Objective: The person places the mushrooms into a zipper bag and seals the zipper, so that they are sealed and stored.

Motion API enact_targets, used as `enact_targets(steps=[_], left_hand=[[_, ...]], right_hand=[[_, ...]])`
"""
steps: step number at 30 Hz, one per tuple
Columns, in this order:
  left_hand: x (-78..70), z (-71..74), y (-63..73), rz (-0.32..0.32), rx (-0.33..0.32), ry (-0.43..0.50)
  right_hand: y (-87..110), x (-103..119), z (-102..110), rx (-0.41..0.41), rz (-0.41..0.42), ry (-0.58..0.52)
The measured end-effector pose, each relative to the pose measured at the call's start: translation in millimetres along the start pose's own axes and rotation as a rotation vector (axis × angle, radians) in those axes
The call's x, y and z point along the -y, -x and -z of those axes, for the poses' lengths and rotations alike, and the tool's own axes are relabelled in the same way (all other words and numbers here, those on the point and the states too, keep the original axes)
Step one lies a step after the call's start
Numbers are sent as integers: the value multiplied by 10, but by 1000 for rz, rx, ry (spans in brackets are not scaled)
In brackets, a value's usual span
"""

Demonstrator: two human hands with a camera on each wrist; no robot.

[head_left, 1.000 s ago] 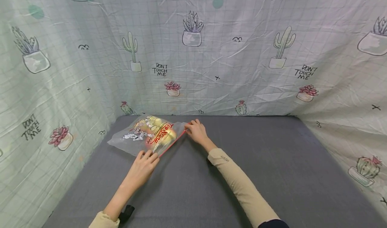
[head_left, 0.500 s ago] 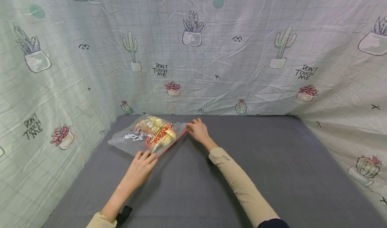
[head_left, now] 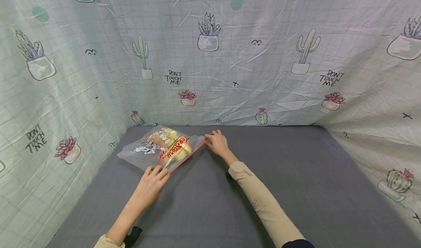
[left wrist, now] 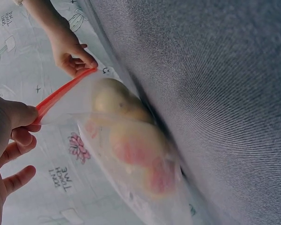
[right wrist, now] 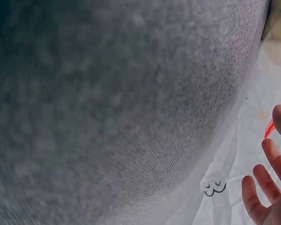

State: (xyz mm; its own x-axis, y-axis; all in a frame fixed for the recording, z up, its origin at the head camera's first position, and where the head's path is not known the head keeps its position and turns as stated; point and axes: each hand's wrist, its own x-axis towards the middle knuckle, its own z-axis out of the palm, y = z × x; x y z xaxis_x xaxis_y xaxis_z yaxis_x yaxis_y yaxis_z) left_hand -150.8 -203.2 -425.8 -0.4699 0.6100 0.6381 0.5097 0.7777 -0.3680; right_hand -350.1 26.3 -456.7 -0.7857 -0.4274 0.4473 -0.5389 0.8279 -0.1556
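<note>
A clear plastic zip bag (head_left: 131,155) with "Toy Story" print lies at the far left of the table, its mouth toward me. Inside it are several round, yellowish fruits (left wrist: 131,147) blushed with red, seen blurred through the film. At the near end of the red zip strip (left wrist: 61,95), my left hand (head_left: 152,185) pinches with thumb and forefinger while its other fingers spread loosely. My right hand (head_left: 217,144) pinches the strip's far end. Between the two hands, the strip runs straight and the bag's mouth edge is raised.
The bag rests on a dark grey cloth-covered table (head_left: 279,182). Light fabric curtains (head_left: 230,58) printed with cacti enclose the back and both sides. A black wrist-worn piece (head_left: 133,236) shows under the left wrist.
My left hand has shifted slightly toward me and left, and my right hand slightly right. Both keep their pinch on the zip strip; the bag has barely moved.
</note>
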Motion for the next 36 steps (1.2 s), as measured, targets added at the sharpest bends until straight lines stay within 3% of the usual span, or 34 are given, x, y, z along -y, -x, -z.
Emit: enact_targets(steps=[14, 36], left_hand=[[-2, 1, 57, -3, -21, 9], [-10, -16, 37, -43, -11, 48]], right_hand=[[-7, 3, -1, -19, -27, 12], [-49, 37, -41, -17, -105, 38]])
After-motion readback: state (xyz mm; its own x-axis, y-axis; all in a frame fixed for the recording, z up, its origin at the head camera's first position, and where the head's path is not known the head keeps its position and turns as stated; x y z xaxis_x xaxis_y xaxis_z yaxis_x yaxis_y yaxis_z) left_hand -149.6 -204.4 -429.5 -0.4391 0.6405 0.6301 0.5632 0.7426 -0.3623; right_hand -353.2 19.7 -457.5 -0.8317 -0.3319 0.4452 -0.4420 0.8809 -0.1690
